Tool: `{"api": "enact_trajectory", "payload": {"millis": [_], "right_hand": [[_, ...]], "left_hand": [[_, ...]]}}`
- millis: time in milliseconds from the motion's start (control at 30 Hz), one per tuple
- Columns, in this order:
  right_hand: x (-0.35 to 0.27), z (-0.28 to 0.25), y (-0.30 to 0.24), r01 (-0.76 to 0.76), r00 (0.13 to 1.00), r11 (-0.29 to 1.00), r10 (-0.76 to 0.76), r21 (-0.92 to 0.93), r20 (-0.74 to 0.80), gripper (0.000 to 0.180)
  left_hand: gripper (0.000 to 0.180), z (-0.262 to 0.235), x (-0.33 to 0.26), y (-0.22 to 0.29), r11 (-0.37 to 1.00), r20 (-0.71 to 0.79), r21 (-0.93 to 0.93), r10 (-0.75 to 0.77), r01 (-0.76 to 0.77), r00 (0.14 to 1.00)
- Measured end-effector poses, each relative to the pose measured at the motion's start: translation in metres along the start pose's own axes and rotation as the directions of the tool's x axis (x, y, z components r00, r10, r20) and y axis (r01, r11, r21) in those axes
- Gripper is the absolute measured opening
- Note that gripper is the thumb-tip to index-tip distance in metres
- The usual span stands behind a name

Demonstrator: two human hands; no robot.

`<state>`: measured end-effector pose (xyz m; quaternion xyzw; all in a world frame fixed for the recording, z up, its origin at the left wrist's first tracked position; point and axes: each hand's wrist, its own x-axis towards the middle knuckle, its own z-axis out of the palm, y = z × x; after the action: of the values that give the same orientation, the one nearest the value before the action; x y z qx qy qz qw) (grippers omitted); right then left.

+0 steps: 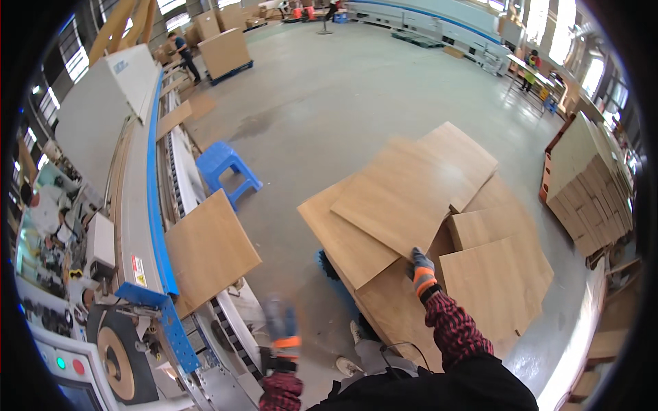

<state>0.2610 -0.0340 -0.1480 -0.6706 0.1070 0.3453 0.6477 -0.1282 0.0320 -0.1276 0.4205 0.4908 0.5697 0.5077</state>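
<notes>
My right hand [421,266], in a grey glove with an orange band, grips the near corner of a thin wooden board [394,198]. That board lies slanted across a pile of similar panels, overlapping a larger board [343,236] beneath it. My left hand [281,322], gloved alike, is blurred by motion beside the machine's roller track. Its fingers look stretched and apart, with nothing in them. Just beyond this hand, a squarish wooden panel [211,250] rests on the edge of the long machine [152,198], sticking out over the track.
A blue plastic stool [226,166] stands by the machine. More loose panels [497,284] lie on the pile's right. Stacked boards [591,185] stand farther right. A control panel [65,366] with lit buttons is at lower left. A person [184,56] works at the machine's far end.
</notes>
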Motion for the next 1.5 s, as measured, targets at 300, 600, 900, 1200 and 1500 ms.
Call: {"api": "enact_trajectory", "payload": {"millis": [300,600,900,1200,1500], "right_hand": [[-0.107,0.023,0.039,-0.161,0.908,0.980,0.193,-0.114,0.371,0.030],[-0.150,-0.046,0.038,0.992,0.117,0.045,-0.062,-0.114,0.991,0.021],[-0.029,-0.029,0.009,0.417,0.841,0.555,0.065,-0.720,0.537,0.039],[-0.115,-0.052,0.139,0.913,0.341,-0.230,-0.024,-0.337,0.940,0.026],[-0.282,-0.022,0.168,0.459,0.744,0.664,0.075,-0.590,0.664,0.039]], "left_hand": [[0.052,0.136,-0.052,-0.055,0.889,0.399,0.164,-0.456,0.427,0.796],[0.035,0.047,-0.082,-0.033,0.852,-0.052,0.217,-0.477,0.476,0.877],[0.034,-0.075,-0.128,0.050,0.889,-0.235,0.077,-0.424,0.451,0.875],[0.055,-0.154,-0.217,0.133,0.337,-0.684,0.723,0.227,0.603,0.693],[0.055,-0.139,-0.221,0.099,0.189,-0.116,0.979,0.224,0.074,0.968]]}}
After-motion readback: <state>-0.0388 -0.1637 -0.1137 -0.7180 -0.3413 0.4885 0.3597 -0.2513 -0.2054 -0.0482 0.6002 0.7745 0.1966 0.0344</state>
